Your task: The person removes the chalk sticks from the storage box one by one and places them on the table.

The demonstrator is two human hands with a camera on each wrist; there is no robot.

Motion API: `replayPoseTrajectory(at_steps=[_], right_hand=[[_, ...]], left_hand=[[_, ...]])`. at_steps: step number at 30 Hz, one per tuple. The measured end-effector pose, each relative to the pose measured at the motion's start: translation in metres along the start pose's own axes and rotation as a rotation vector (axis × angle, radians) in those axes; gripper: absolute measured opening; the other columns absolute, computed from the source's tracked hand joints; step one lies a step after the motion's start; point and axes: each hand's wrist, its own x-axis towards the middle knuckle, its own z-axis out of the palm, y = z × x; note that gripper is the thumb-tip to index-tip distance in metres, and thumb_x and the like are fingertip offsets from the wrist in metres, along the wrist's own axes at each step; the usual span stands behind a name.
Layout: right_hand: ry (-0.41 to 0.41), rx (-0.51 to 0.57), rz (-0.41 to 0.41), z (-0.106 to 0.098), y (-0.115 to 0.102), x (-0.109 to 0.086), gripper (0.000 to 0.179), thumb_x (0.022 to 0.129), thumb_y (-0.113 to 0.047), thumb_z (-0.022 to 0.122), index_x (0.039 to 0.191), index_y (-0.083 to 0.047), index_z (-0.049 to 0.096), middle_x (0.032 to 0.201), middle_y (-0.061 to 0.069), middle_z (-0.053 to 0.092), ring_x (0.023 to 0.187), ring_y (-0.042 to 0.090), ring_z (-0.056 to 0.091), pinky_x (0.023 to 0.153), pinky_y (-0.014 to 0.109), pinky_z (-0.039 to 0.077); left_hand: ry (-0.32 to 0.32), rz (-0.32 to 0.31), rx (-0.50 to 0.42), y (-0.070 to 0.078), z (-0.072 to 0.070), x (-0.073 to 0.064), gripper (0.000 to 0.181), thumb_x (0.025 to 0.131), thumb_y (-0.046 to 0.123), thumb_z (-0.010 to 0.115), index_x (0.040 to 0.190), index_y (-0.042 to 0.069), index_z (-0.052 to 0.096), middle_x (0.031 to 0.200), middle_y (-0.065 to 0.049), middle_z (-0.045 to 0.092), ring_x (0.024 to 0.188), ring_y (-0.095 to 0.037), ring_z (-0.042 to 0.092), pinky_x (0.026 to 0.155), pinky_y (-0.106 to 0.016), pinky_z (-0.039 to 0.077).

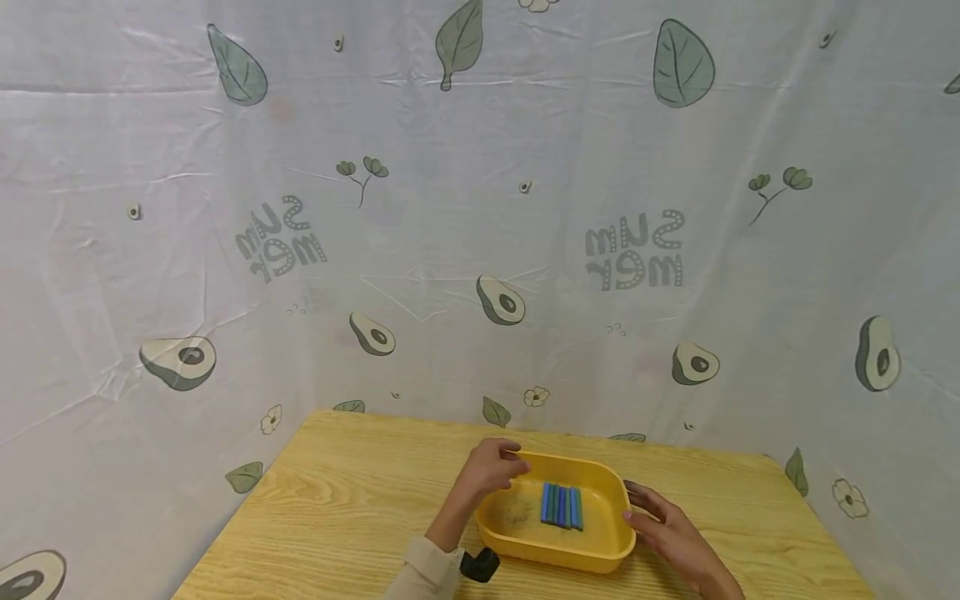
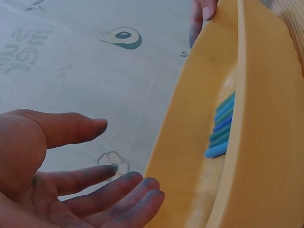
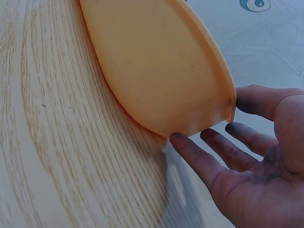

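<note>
Yellow tray (image 1: pixel 555 555), left hand (image 1: pixel 489 468) loosely spread, right hand (image 1: pixel 670 527) perhaps touching

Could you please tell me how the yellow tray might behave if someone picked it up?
The yellow tray has thin, moulded-looking walls, so it is probably light yet fairly stiff. The blue and green sticks appear loose inside, so they may slide if it tilts.

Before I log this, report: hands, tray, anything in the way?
Left hand empty, at left end of tray. Right hand touching its right end. Sticks side by side inside. Nothing seen blocking.
</note>
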Motion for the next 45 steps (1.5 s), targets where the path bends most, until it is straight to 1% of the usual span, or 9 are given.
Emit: replayPoseTrajectory(at_steps=[13, 22, 25, 28, 31, 33, 39, 41, 45], right_hand=[[-0.012, 0.007, -0.009, -0.001, 0.0, 0.0, 0.077, 0.114, -0.025, 0.053, 0.168, 0.01, 0.01, 0.169, 0.043, 0.017, 0.144, 0.046, 0.055, 0.107, 0.045, 0.059], [-0.014, 0.016, -0.026, -0.001, 0.0, 0.0, 0.077, 0.114, -0.025, 0.053, 0.167, 0.012, 0.011, 0.168, 0.044, 0.017, 0.141, 0.043, 0.059, 0.104, 0.045, 0.061], [-0.009, 0.025, -0.024, -0.001, 0.001, 0.001, 0.077, 0.114, -0.025, 0.054, 0.167, 0.011, 0.012, 0.169, 0.044, 0.017, 0.14, 0.043, 0.059, 0.103, 0.045, 0.061], [-0.005, 0.028, -0.018, -0.001, 0.002, 0.001, 0.077, 0.114, -0.025, 0.054, 0.167, 0.011, 0.012, 0.169, 0.044, 0.016, 0.141, 0.043, 0.059, 0.104, 0.046, 0.061], [-0.006, 0.025, -0.018, -0.001, 0.002, 0.001, 0.077, 0.114, -0.025, 0.054, 0.167, 0.011, 0.011, 0.168, 0.044, 0.017, 0.141, 0.045, 0.058, 0.105, 0.047, 0.06], [-0.003, 0.024, -0.014, -0.001, 0.002, 0.0, 0.077, 0.114, -0.025, 0.054, 0.167, 0.011, 0.011, 0.168, 0.044, 0.017, 0.142, 0.045, 0.057, 0.105, 0.047, 0.06], [-0.015, 0.014, -0.017, -0.002, 0.001, 0.001, 0.077, 0.115, -0.026, 0.053, 0.167, 0.012, 0.011, 0.168, 0.045, 0.016, 0.141, 0.044, 0.058, 0.104, 0.045, 0.061], [-0.016, 0.014, -0.016, -0.001, 0.001, 0.001, 0.077, 0.115, -0.025, 0.052, 0.167, 0.011, 0.01, 0.168, 0.045, 0.016, 0.141, 0.043, 0.059, 0.104, 0.044, 0.061], [-0.011, 0.021, -0.013, -0.002, 0.001, 0.0, 0.077, 0.114, -0.025, 0.053, 0.167, 0.011, 0.011, 0.168, 0.044, 0.016, 0.141, 0.044, 0.058, 0.105, 0.045, 0.06]], left_hand=[[-0.042, -0.047, 0.036, -0.002, 0.024, 0.017, 0.054, 0.094, 0.013, 0.08, 0.14, -0.011, 0.064, 0.127, -0.026, 0.073, 0.106, -0.045, 0.075, 0.082, -0.053, 0.066], [-0.047, -0.096, 0.032, -0.006, 0.035, 0.02, 0.056, 0.094, 0.016, 0.081, 0.14, -0.009, 0.063, 0.114, -0.017, 0.075, 0.096, -0.034, 0.075, 0.074, -0.047, 0.065], [-0.05, -0.099, 0.04, -0.009, 0.039, 0.022, 0.054, 0.093, 0.014, 0.08, 0.138, -0.01, 0.065, 0.101, -0.012, 0.074, 0.08, -0.025, 0.071, 0.067, -0.042, 0.063], [-0.079, -0.112, 0.014, -0.011, 0.043, 0.024, 0.017, 0.094, 0.009, 0.077, 0.1, -0.007, 0.073, 0.07, -0.001, 0.057, 0.057, -0.016, 0.049, 0.052, -0.032, 0.047], [-0.092, -0.116, 0.006, -0.013, 0.047, 0.026, 0.043, 0.094, 0.005, 0.075, 0.063, 0.013, 0.048, 0.054, 0.003, 0.036, 0.049, -0.013, 0.031, 0.049, -0.028, 0.03], [-0.085, -0.124, 0.012, -0.013, 0.05, 0.026, 0.059, 0.095, 0.004, 0.075, 0.06, 0.021, 0.03, 0.052, 0.005, 0.03, 0.048, -0.012, 0.028, 0.047, -0.028, 0.026], [-0.018, -0.15, 0.061, -0.013, 0.057, 0.021, 0.063, 0.094, 0.001, 0.077, 0.061, 0.023, 0.028, 0.055, 0.007, 0.023, 0.047, -0.011, 0.026, 0.046, -0.027, 0.027], [0.003, -0.15, 0.096, -0.014, 0.06, 0.021, 0.059, 0.092, -0.001, 0.079, 0.061, 0.021, 0.033, 0.057, 0.006, 0.024, 0.049, -0.012, 0.027, 0.046, -0.027, 0.031], [0.061, -0.114, 0.193, -0.019, 0.064, 0.025, 0.026, 0.083, -0.006, 0.085, 0.071, 0.006, 0.065, 0.066, 0.0, 0.049, 0.052, -0.013, 0.042, 0.047, -0.028, 0.047]])
